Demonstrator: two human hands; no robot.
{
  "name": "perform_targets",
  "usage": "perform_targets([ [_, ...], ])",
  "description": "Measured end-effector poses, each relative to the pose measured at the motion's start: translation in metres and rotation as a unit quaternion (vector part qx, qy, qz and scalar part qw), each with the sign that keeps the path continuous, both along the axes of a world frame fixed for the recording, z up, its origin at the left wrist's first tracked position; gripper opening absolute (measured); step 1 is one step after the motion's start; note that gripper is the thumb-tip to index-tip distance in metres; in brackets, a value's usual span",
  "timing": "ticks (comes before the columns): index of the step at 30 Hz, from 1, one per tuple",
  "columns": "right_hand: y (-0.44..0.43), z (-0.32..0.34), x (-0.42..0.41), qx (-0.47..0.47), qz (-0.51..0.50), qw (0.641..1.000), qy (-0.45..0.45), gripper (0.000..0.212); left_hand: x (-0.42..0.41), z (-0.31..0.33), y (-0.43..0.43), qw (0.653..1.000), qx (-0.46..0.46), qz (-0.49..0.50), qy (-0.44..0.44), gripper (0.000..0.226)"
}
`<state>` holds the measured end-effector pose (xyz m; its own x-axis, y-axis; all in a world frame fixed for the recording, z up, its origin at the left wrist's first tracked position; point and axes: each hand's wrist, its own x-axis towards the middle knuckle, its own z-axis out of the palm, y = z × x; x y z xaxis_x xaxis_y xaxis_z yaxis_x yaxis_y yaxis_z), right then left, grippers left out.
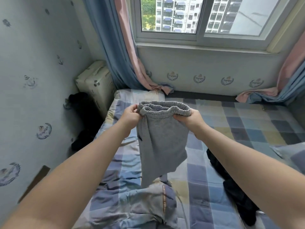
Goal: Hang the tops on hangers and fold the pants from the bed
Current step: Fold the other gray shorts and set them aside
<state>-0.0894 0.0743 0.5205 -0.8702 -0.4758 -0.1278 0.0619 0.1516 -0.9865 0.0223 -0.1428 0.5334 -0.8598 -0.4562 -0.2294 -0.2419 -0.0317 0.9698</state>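
Grey pants (160, 142) with an elastic waistband hang in the air over the bed (257, 129). My left hand (131, 115) pinches the left end of the waistband. At the right end, my right hand (191, 119) grips the band. The legs drop down and their lower ends touch a light blue-grey garment (148, 205) with a striped trim, lying crumpled on the near part of the bed. A black garment (234, 190) lies stretched out on the checked cover under my right forearm.
The bed fills the room up to the window wall. Blue and pink curtains (132, 63) trail onto its far corners. A cream cabinet (95, 83) and dark clothing (82, 139) sit in the narrow gap by the left wall.
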Motion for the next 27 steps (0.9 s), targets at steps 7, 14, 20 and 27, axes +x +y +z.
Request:
perform_targets([
  [7, -0.044, -0.004, 0.025, -0.016, -0.036, 0.999, 0.034, 0.022, 0.013, -0.006, -0.051, 0.998, -0.048, -0.021, 0.047, 0.020],
  [14, -0.041, -0.094, 0.091, 0.114, -0.020, 0.993, 0.024, 0.035, 0.066, -0.105, -0.068, 0.992, -0.074, -0.089, -0.055, 0.032],
  [20, -0.022, -0.235, 0.169, 0.215, 0.030, 0.974, -0.063, 0.040, 0.145, -0.242, -0.044, 0.972, -0.040, -0.084, -0.215, 0.048],
  [27, 0.027, -0.340, 0.266, 0.313, 0.107, 0.927, -0.178, 0.020, 0.262, -0.350, 0.019, 0.912, 0.005, -0.106, -0.395, 0.031],
])
